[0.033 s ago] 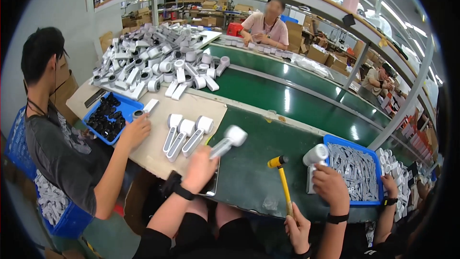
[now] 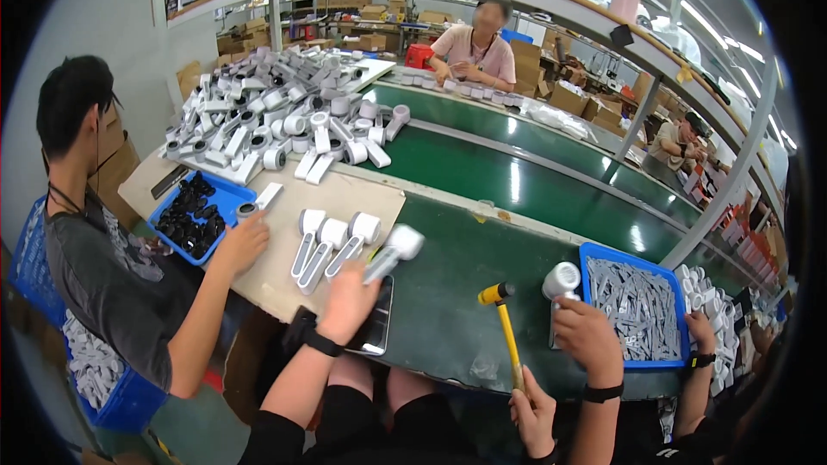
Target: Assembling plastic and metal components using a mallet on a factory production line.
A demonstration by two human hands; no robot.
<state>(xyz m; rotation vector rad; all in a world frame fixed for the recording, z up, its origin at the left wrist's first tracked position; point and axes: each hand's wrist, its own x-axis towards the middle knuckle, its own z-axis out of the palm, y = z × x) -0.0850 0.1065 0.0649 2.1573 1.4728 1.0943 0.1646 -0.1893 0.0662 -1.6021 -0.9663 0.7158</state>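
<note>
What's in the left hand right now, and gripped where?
The left hand holds a white, round-headed device by the near end of its handle.

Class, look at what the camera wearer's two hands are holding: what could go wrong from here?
1. The right hand grips a yellow-handled hammer near a co-worker's hand; a careless swing might strike it.
2. The left hand holds a white handheld unit close beside three similar units; they might knock together.
3. A flat, dark-screened device lies by that hand at the table's near edge; it might get bumped off.
</note>
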